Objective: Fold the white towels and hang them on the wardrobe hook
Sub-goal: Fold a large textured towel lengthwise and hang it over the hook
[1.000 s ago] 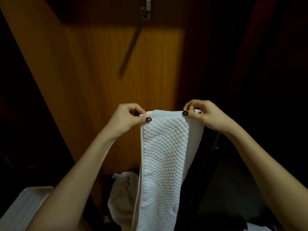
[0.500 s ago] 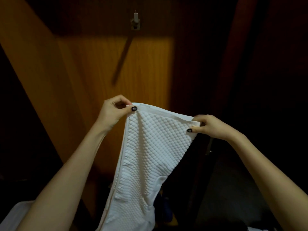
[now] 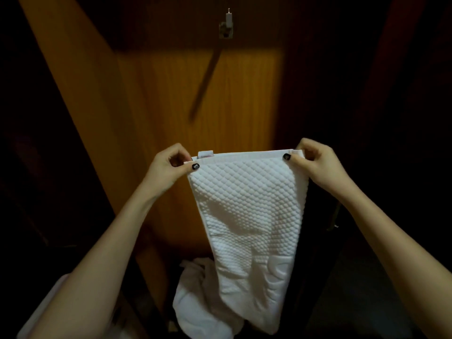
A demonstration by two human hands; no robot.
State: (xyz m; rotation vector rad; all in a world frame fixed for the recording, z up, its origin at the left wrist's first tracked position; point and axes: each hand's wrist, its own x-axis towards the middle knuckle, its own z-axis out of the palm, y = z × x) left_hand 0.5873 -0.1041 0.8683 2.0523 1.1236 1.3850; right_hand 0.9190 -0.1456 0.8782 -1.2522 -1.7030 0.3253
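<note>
A white textured towel (image 3: pixel 244 216) hangs in the air, folded to a shorter length, its top edge stretched level. My left hand (image 3: pixel 168 167) pinches the top left corner, where a small label sticks up. My right hand (image 3: pixel 315 160) pinches the top right corner. The metal wardrobe hook (image 3: pixel 227 26) sits high on the wooden door, well above the towel and apart from it. A second white towel (image 3: pixel 195 299) lies crumpled below, partly hidden behind the held one.
The wooden wardrobe door (image 3: pixel 171 94) stands straight ahead, lit in its middle, with the hook's shadow slanting down it. Dark wardrobe space lies to the left and right. A pale flat surface (image 3: pixel 41 311) shows at the bottom left.
The towel's top edge went from tilted, left corner high, to level. My right hand rose and both hands spread the edge wider. The towel now hangs shorter, its lower end drawn up.
</note>
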